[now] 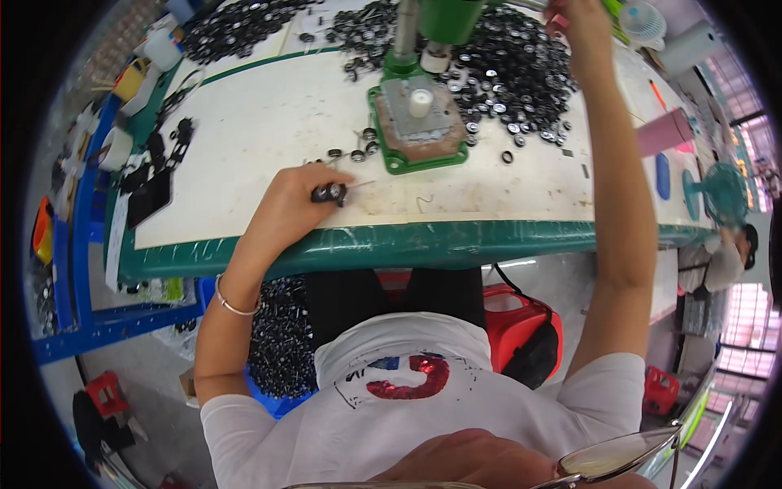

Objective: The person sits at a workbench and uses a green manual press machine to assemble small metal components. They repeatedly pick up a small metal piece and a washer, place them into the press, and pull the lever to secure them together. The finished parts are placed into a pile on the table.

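My left hand [295, 200] rests near the table's front edge, its fingers closed around small black toy-like wheels [329, 193]. A thin metal axle seems to stick out from them to the right. At the upper right, my right hand [582, 24] is raised, closed on the lever handle [555, 18] of a green hand press [450, 23]; the picture's rim cuts off part of this grip. Below the press ram [435, 59], a white round holder [420, 103] stands on the metal plate of the green base [399, 165]. Several loose wheels [358, 156] lie left of the base.
Heaps of black wheels [521, 77] lie behind and right of the press, with another pile [236, 31] at far left. A phone-like black slab [150, 198] lies at left. A pink cylinder [664, 132] and teal fan [723, 194] are at right. A blue bin [281, 403] holds parts below.
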`<state>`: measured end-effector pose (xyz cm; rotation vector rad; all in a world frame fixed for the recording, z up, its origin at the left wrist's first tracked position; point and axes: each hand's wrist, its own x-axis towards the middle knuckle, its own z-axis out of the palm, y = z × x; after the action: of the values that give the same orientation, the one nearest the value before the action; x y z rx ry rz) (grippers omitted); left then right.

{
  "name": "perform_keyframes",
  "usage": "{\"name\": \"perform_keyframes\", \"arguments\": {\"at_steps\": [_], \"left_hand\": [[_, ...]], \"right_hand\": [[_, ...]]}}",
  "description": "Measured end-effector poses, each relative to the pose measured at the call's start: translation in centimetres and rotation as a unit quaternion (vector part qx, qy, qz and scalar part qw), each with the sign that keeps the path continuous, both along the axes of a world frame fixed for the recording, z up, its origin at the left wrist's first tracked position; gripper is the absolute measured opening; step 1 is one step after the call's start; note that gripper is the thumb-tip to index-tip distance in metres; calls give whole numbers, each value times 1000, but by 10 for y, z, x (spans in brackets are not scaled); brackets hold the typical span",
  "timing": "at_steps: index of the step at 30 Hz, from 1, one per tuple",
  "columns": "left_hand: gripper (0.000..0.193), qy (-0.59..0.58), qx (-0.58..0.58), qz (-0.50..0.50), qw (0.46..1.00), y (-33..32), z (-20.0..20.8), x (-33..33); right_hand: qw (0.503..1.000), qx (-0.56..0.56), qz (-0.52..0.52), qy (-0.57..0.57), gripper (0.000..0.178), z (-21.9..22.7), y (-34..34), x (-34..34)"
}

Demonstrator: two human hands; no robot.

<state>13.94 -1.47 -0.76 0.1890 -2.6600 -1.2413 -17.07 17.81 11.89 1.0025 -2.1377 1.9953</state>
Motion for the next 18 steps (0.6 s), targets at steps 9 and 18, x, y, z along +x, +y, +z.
{"name": "perform_keyframes", "arguments": {"at_steps": [9, 18], "left_hand": [[16, 215, 62, 5, 975, -2, -11, -50], [34, 40, 601, 3, 798, 3, 14, -87]], "right_hand": [[905, 362, 4, 222, 20, -130, 56, 27], [911, 338, -18, 234, 20, -135, 47, 31]]}}
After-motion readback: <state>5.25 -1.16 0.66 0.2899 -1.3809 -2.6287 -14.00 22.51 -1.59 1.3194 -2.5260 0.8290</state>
